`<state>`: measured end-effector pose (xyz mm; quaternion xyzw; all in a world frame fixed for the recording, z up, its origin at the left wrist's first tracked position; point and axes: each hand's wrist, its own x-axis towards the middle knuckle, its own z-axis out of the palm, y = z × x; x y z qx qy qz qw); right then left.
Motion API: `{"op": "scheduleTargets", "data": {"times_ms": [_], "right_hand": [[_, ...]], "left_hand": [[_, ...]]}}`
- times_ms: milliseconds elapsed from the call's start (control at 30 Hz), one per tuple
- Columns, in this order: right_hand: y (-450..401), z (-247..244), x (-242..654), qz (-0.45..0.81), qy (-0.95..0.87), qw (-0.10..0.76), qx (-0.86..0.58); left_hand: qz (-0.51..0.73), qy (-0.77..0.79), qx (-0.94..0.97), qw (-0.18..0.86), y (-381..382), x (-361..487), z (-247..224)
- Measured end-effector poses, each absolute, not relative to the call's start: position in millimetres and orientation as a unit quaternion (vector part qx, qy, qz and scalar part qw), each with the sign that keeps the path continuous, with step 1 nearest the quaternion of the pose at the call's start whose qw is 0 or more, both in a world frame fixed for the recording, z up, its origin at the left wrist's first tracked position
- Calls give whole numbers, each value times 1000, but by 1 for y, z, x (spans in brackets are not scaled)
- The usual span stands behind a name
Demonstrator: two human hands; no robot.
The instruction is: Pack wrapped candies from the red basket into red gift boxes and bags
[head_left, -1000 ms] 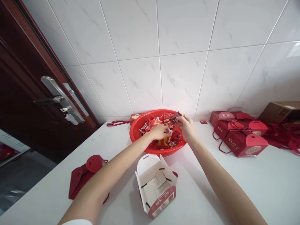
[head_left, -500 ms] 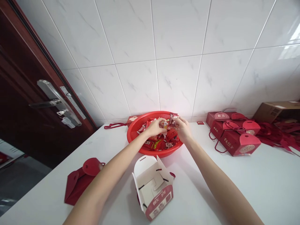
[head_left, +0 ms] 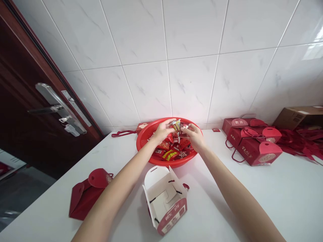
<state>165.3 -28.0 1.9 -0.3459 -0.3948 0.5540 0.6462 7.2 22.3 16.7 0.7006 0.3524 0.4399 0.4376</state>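
Okay so, left hand [head_left: 163, 131] has its grip pinched on a small shiny yellow-and-silver packet [head_left: 176, 125], right hand [head_left: 195, 137] on a dark red wrapped packet [head_left: 183, 130], both just above the red plastic mesh basket [head_left: 176, 164]. Yellow one's long axis runs roughly upright; can't tell the red one's, fingers cover part. Forearms get cut off at the bottom.

Head-worn view, facing forward, down at hands [head_left: 161, 132] [head_left: 196, 137]
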Motion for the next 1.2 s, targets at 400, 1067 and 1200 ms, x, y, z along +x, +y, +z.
{"op": "scheduleTargets", "data": {"times_ms": [400, 1067, 1200], "right_hand": [[-28, 2, 165, 513, -365, 687, -363], [-28, 2, 165, 543, -341, 687, -342], [-28, 0, 165, 540, -350, 684, -343]], "left_hand": [[133, 447, 849, 248, 30, 9, -11], [372, 353, 742, 431, 28, -5, 16], [405, 315, 715, 475, 19, -2, 21]]}}
